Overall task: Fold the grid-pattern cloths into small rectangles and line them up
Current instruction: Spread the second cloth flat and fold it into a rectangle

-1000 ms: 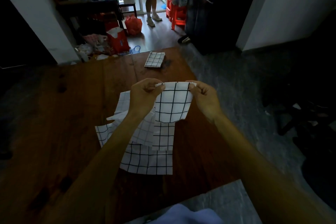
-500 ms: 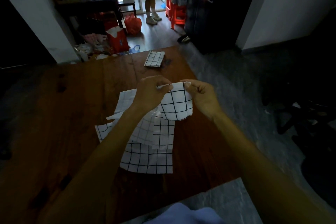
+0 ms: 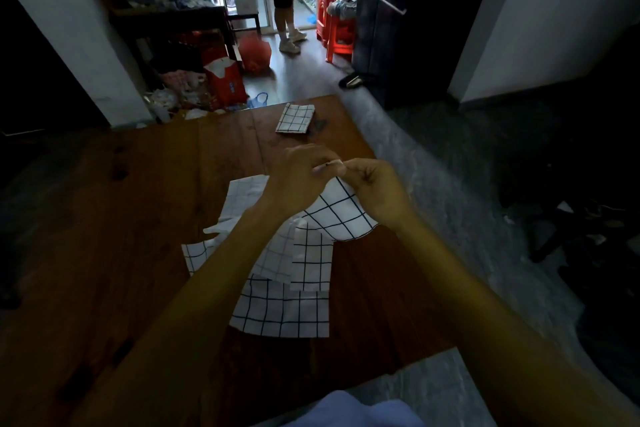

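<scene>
Pinching the cloth (image 3: 341,215) corners together, your left hand (image 3: 298,177) and right hand (image 3: 372,189) are folding; match edges, then line it up at 12 o'clock

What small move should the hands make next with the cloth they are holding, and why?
Probably lower the held cloth onto bare table and press the fold flat. The left hand and right hand pinch its top corners together, so it hangs doubled in the air, above the unfolded cloths. One folded cloth already lies at the far edge.
</scene>
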